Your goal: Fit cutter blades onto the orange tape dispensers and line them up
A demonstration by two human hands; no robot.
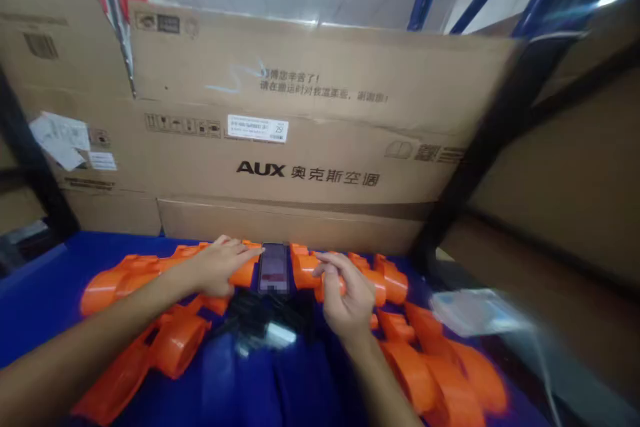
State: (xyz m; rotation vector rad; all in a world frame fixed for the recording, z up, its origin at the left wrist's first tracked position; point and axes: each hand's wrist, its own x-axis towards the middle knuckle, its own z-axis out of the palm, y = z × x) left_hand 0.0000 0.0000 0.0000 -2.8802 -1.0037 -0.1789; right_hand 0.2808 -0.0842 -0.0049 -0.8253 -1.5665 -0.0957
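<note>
A phone (274, 268) with a lit screen stands between rows of orange plastic parts on a blue surface. My left hand (220, 265) reaches across the orange parts (243, 273), its index finger stretched toward the phone's left edge. Its lower fingers are partly hidden. To the phone's right, my right hand (347, 290) hovers at other orange parts (305, 270), index finger extended and thumb apart. Whether it touches them I cannot tell. Black items (265, 313), too blurred to name, lie below the phone.
A large cardboard sheet (300, 213) with printed text stands behind everything. More curved orange parts lie at the front left (177, 340) and front right (435, 373). A clear plastic bag-like item (477, 310) rests at right, near a dark shelf post (480, 167).
</note>
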